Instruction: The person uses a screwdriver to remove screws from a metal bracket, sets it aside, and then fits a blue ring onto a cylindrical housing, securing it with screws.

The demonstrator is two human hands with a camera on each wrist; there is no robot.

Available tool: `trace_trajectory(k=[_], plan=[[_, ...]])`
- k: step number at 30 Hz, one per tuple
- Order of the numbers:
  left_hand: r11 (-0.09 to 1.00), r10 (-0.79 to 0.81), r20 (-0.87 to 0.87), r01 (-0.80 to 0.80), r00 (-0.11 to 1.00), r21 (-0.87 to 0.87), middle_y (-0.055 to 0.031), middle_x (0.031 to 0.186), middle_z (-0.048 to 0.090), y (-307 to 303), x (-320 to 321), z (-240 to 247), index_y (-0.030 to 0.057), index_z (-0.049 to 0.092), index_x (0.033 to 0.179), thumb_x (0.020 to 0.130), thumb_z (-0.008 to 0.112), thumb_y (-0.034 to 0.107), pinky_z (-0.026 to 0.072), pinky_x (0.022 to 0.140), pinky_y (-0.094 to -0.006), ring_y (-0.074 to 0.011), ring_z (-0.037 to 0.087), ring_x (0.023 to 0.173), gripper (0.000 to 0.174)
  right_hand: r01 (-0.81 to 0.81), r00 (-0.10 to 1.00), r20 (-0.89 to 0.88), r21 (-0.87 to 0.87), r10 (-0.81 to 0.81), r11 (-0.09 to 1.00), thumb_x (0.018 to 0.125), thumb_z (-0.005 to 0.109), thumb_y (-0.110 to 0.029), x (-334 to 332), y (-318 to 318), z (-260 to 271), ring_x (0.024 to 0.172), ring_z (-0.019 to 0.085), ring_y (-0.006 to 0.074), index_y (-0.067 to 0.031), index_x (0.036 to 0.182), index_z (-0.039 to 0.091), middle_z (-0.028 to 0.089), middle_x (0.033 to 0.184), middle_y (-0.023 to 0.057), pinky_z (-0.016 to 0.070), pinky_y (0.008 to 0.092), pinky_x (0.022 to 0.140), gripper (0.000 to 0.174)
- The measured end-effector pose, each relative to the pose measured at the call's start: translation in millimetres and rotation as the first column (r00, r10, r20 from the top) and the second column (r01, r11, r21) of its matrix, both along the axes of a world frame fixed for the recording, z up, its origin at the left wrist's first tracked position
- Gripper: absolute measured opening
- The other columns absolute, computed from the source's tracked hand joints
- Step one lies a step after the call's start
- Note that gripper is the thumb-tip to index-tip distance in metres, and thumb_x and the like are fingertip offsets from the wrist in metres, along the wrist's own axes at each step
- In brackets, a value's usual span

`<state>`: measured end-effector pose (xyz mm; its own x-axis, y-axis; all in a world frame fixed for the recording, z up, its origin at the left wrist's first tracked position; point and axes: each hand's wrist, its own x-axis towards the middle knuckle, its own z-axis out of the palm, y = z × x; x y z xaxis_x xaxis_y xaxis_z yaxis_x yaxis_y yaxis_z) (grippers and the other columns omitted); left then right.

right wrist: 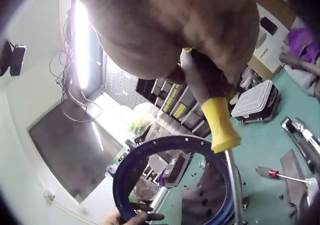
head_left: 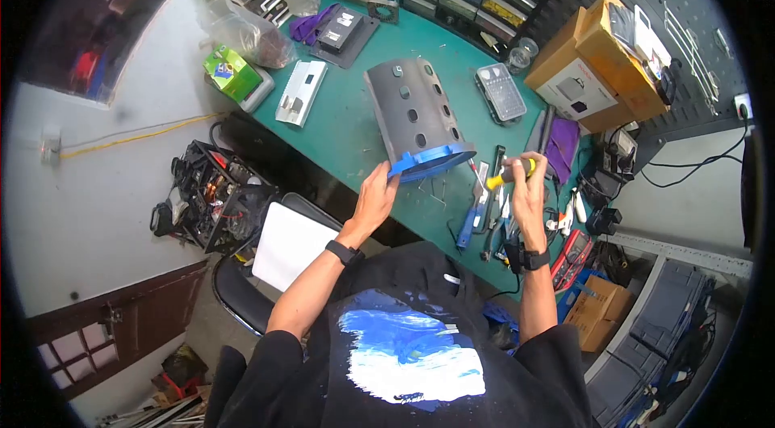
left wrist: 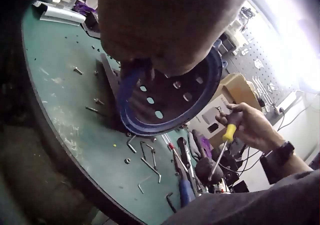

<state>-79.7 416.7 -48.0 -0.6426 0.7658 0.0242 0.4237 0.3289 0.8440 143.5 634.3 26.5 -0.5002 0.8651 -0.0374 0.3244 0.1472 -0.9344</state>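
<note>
A dark grey cylinder (head_left: 410,109) with rows of holes leans over the green bench, a blue ring (head_left: 432,160) around its near end. My left hand (head_left: 376,200) grips the ring's left edge, fingertips inside the rim in the right wrist view. My right hand (head_left: 529,194) holds a screwdriver (head_left: 510,174) with a yellow and dark handle, to the right of the ring. In the right wrist view the screwdriver's shaft (right wrist: 233,180) passes in front of the ring's right side; whether it touches cannot be told.
Hex keys and loose screws lie on the bench (left wrist: 75,120) below the ring. Pliers, a blue-handled tool (head_left: 467,228) and other hand tools lie at the right. A clear-lidded case (head_left: 500,93), a cardboard box (head_left: 593,65) and a white metal part (head_left: 301,93) stand around the cylinder.
</note>
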Motion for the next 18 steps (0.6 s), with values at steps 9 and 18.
trace_trajectory(k=[9,18], plan=[[0.982,0.043,-0.02,-0.046,0.999,-0.185,-0.0266,0.113,0.064,8,1,4,-0.0019,0.059,0.125,0.101,0.062,0.018,0.0496,0.09,-0.0524,-0.0486,0.063,0.105,0.032,-0.125,0.984,-0.121,0.071,0.133,0.99,0.107,0.057,-0.013,-21,-53,9,0.094,0.075,0.0258,-0.0002,0.124,0.051,0.074,0.108,0.0173,0.0595,0.0372,0.084,0.022],[0.969,0.118,0.101,-0.092,0.988,-0.228,-0.0274,0.119,0.062,22,11,5,0.001,0.06,0.122,0.101,0.06,0.018,0.05,0.092,-0.0528,-0.0477,0.062,0.11,0.027,-0.164,0.985,-0.048,0.067,0.167,0.984,0.103,0.064,-0.011,-55,-55,-8,0.099,0.072,0.0272,-0.0014,0.127,0.05,0.072,0.107,0.0192,0.0551,0.0373,0.086,0.03]])
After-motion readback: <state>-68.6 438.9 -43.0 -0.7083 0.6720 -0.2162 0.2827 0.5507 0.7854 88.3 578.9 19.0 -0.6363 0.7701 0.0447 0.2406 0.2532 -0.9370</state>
